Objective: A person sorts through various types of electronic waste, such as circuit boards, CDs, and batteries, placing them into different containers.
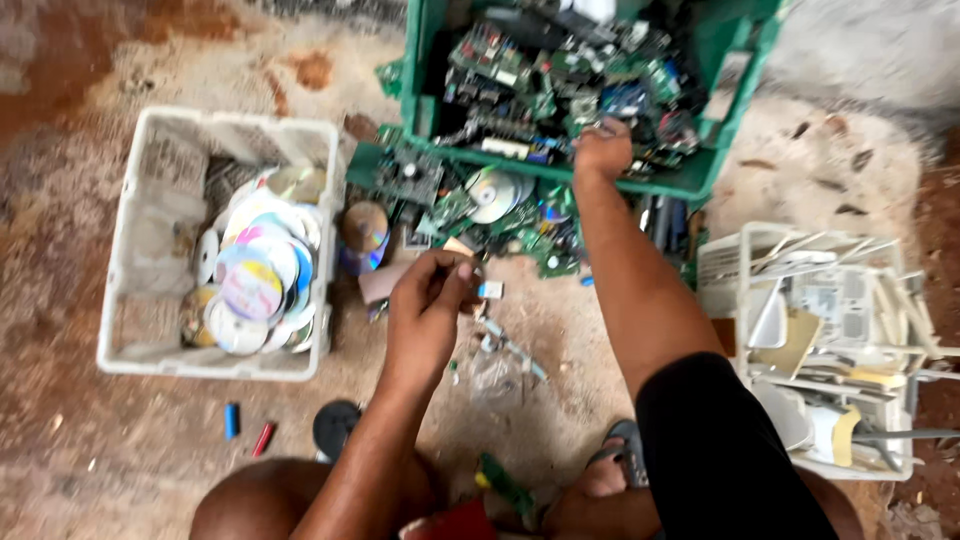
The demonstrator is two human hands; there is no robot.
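The right hand (602,150) was closed on circuit boards (560,75) in the green crate (735,60) at twelve o'clock; the left hand (428,300) pinched a small part (490,290). Cuts from sharp board edges were judged possible.

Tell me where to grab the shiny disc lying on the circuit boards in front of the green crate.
Take the disc by its outer edge, probably at the lower left rim, which looks clear. It lies nearly flat and tilted on the circuit boards, so pinch the rim with fingers coming from above and from the near side. The right hand is closest; the left hand already pinches a small part.
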